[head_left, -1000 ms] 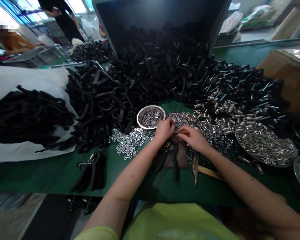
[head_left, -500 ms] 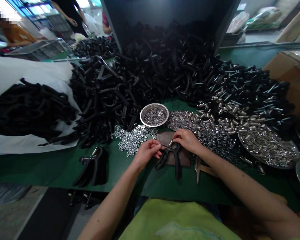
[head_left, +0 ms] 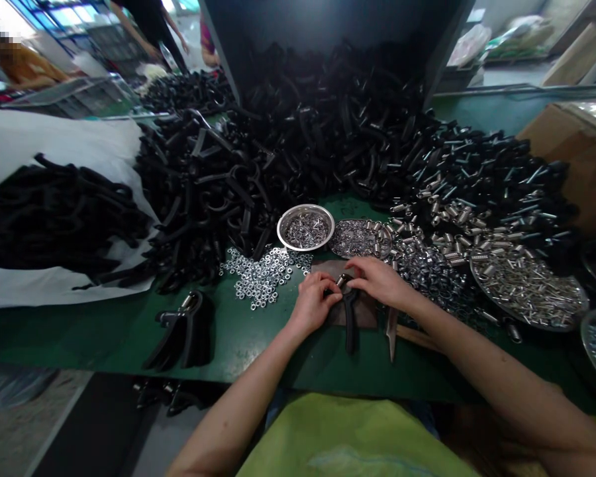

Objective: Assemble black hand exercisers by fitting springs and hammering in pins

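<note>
A black plastic spring clamp point(head_left: 349, 324) is between my hands, over a flat dark metal plate point(head_left: 366, 313); one handle points toward me. A small silver coil spring point(head_left: 341, 281) shows at its upper end. My left hand point(head_left: 312, 303) is closed on the clamp's left side, its fingers covering that part. My right hand point(head_left: 380, 281) pinches the clamp's upper right end beside the spring. The fingertips hide exactly how the spring sits. To the left, several clamps with springs point(head_left: 193, 328) stand together on the green table point(head_left: 248, 354).
Loose nuts point(head_left: 261, 281) lie left of the plate. Behind it are a metal bowl point(head_left: 284, 232) of small pins and a dish point(head_left: 360, 238) of small parts. A pointed blade point(head_left: 392, 334) lies to the right. Black clamp parts point(head_left: 308, 146) are heaped at the back.
My left hand has moved right and closed in nearer the spring, now covering the clamp's left handle. My right hand has stayed at the clamp's upper end, its fingers shifted slightly.
</note>
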`<state>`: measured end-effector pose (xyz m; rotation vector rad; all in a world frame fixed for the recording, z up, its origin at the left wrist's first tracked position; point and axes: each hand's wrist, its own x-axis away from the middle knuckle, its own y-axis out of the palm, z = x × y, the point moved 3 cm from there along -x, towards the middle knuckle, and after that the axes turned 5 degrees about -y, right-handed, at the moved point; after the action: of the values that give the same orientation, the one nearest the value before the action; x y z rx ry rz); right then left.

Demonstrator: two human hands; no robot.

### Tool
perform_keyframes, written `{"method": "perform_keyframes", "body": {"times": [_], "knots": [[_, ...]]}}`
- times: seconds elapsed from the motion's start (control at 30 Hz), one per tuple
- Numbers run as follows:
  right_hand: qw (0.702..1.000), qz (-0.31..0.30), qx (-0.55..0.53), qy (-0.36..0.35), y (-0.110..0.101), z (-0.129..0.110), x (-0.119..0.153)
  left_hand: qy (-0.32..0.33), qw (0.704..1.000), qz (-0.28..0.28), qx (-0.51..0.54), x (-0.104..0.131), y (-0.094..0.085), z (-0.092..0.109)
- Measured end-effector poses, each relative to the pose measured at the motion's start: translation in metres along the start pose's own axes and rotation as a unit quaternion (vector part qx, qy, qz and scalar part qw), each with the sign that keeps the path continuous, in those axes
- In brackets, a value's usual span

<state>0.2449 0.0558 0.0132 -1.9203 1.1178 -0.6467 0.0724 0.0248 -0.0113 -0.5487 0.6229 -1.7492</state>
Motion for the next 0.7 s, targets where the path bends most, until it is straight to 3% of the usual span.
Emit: {"method": "perform_keyframes", "body": {"times": [0.1, 0.17, 0.27, 0.33, 0.4, 0.5, 0.6, 0.7], "knots": [[0.999, 0.018, 0.039, 0.006, -0.011, 0.010, 0.061, 0.010, 1.000, -0.019, 0.018, 0.000, 0.005, -0.003], [0.996, 0.014, 0.074, 0.045, -0.012, 0.023, 0.105, 0.018, 0.999, -0.030, 0.030, 0.001, 0.006, -0.003], [0.985, 0.007, 0.147, 0.095, 0.000, 0.044, 0.158, 0.004, 0.999, -0.031, 0.031, 0.000, 0.007, -0.002], [0.980, 0.023, 0.170, 0.101, 0.011, 0.051, 0.178, -0.022, 0.999, -0.032, 0.027, -0.002, 0.007, -0.001], [0.977, 0.048, 0.178, 0.105, 0.016, 0.051, 0.185, -0.052, 0.998, -0.038, 0.024, -0.005, 0.008, -0.001], [0.975, 0.068, 0.168, 0.129, 0.004, 0.038, 0.177, -0.084, 0.995, -0.051, 0.027, -0.008, 0.008, 0.000], [0.984, 0.105, 0.072, 0.123, -0.021, 0.010, 0.154, -0.095, 0.993, -0.057, 0.037, -0.010, 0.008, 0.000], [0.976, 0.203, -0.029, 0.078, -0.034, -0.015, 0.124, -0.096, 0.993, -0.056, 0.046, -0.010, 0.007, 0.000]]}}
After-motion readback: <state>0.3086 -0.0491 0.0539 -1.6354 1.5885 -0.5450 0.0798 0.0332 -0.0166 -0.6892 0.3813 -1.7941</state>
